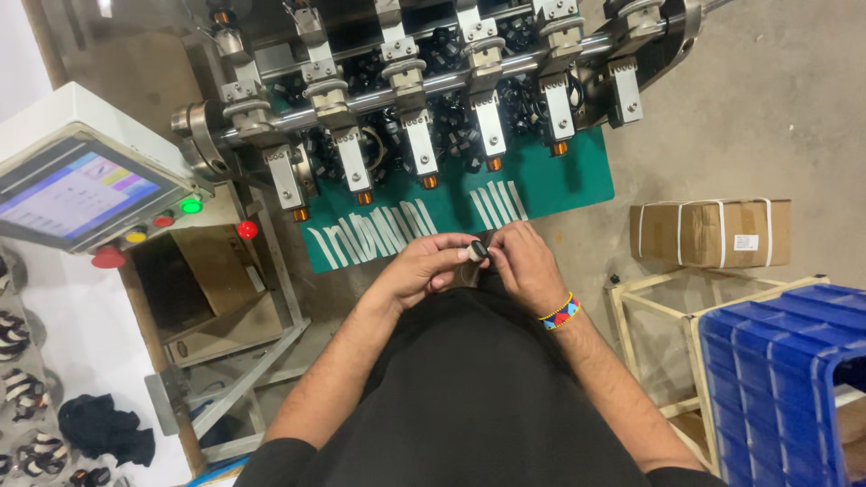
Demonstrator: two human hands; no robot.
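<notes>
Pinching one small black bobbin (477,250) between them at frame center, the left hand (424,268) at nine o'clock and right hand (526,263) at three o'clock press their fingertips onto it, below six spindles (425,181) at twelve o'clock, one box (710,233) and one blue crate (785,379) rightward.

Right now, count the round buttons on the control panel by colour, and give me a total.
Green button: 1
Yellow button: 1
Small red buttons: 2, the second lower on the panel's right
Large red button: 1
Total: 5
</notes>
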